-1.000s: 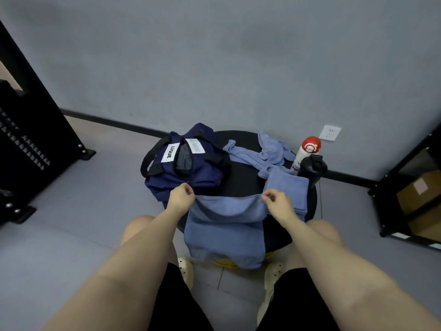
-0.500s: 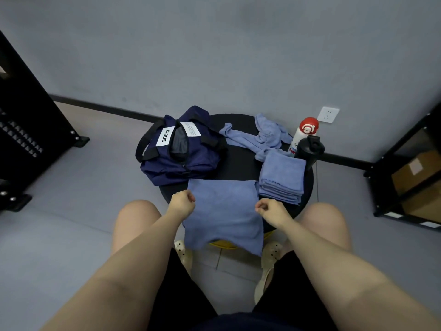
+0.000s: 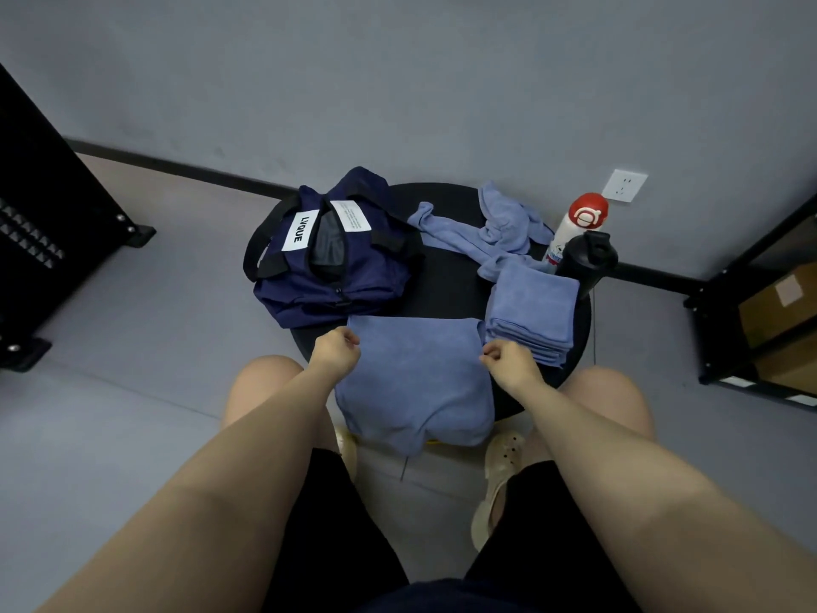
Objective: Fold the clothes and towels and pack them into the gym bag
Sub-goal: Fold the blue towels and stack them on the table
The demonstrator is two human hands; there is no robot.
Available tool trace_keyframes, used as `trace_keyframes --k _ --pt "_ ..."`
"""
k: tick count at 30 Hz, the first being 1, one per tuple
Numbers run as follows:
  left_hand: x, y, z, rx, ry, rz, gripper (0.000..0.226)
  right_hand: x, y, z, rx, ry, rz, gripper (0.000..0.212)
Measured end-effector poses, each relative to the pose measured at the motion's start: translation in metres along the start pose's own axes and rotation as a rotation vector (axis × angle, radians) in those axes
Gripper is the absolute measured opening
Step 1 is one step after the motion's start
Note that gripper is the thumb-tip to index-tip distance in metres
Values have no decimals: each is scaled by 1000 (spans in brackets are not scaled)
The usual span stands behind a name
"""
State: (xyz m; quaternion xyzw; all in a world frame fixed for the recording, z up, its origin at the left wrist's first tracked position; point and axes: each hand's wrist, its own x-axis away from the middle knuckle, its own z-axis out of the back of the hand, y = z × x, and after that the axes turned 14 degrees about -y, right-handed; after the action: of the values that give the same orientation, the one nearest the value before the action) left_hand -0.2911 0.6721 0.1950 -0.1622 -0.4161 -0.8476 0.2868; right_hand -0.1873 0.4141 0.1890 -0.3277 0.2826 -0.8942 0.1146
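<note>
A blue towel [image 3: 411,382] lies flat on the near part of the round black table [image 3: 451,280], its lower half hanging over the front edge. My left hand [image 3: 336,353] pinches its left edge with curled fingers. At the right edge my right hand [image 3: 508,360] pinches the same towel. The navy gym bag [image 3: 336,276] sits at the table's left with its zip open. To the right lies a stack of folded blue towels [image 3: 530,311]. A crumpled blue garment [image 3: 486,236] lies at the back.
A white bottle with a red cap [image 3: 574,227] and a black bottle [image 3: 586,263] stand at the table's right rear. A black shelf with cardboard boxes [image 3: 751,303] is at the right, a black rack [image 3: 44,214] at the left. My knees flank the table.
The towel, held up by its top edge a second ago, now lies spread on the table. Both hands came toward me and now grip its side edges.
</note>
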Motion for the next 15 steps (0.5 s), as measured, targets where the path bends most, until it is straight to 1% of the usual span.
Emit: trace_keyframes --k 4,9,15 --pt "-22 -2 7 -8 -22 59 26 -20 -8 1 19 -2 -19 26" --pt "-49 -2 11 -17 -48 86 30 -47 -17 -3 42 -13 -43 32" --pt "-83 -2 6 -51 -173 163 40 -78 -18 -13 76 -83 -91 38"
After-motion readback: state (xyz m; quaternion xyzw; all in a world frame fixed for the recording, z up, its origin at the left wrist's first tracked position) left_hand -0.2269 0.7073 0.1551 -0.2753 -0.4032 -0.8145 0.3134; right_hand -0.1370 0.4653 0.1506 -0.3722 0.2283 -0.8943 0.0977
